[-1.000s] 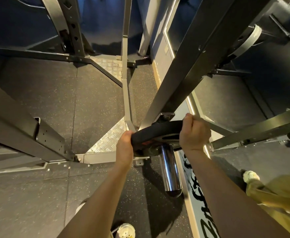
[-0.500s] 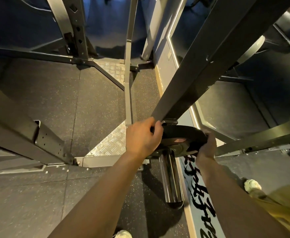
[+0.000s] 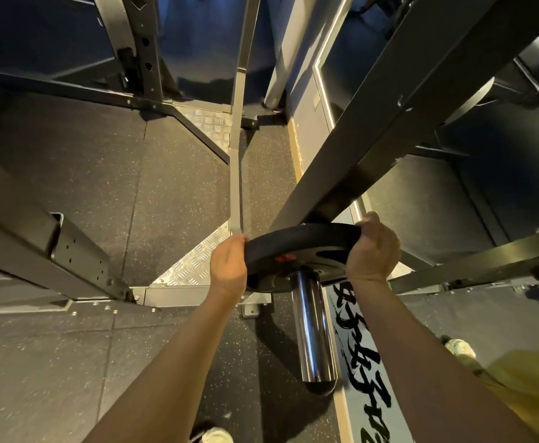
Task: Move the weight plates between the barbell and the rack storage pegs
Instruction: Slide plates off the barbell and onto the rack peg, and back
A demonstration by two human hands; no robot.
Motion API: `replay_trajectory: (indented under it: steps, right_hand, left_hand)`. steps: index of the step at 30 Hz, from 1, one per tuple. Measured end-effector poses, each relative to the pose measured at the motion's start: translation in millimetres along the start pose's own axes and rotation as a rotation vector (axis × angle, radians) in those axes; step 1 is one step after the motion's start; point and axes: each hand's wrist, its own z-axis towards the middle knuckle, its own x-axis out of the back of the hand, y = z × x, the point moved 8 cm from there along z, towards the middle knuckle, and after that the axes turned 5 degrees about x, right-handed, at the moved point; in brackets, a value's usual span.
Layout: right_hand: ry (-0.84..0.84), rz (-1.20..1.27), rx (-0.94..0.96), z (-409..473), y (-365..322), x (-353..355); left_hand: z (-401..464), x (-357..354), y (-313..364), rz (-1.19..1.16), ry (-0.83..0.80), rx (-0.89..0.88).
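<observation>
A black weight plate (image 3: 296,247) with a small red mark sits on a shiny chrome storage peg (image 3: 311,327) that sticks out toward me from the rack upright (image 3: 389,123). My left hand (image 3: 229,266) grips the plate's left rim. On the upper right rim my right hand (image 3: 372,247) curls its fingers over the edge. The plate stands close against the upright, with most of the peg bare in front of it. No barbell can be made out.
Grey rack beams cross the view at left (image 3: 38,238) and right (image 3: 472,266). Diamond-pattern steel plates (image 3: 194,266) lie on the speckled rubber floor (image 3: 102,187). A mirror wall with lettering (image 3: 364,362) runs along the right. My shoes (image 3: 458,346) show below.
My left hand has slid from the plate's top down to its left rim. The right hand has moved from the lower right edge up to the upper right rim.
</observation>
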Motion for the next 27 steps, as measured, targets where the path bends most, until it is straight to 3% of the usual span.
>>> replay_trajectory:
  steps: [5, 10, 23, 27]
  right_hand:
    - [-0.146, 0.047, -0.238, 5.4, 22.6, -0.9]
    - [-0.123, 0.536, -0.551, -21.1, 45.0, -5.3]
    - [-0.139, 0.408, -0.877, -49.7, 50.4, 11.0]
    - [-0.186, 0.256, -0.541, -66.9, 20.4, 25.7]
  left_hand:
    - [-13.3, -3.0, 33.8, 0.249, 0.007, -0.235]
    - [-35.2, -35.3, 86.8, 0.554, -0.053, -0.556]
    - [-35.6, -28.5, 80.0, 0.624, -0.109, -0.446]
    - [-49.9, -9.6, 65.0, 0.539, -0.098, -0.321]
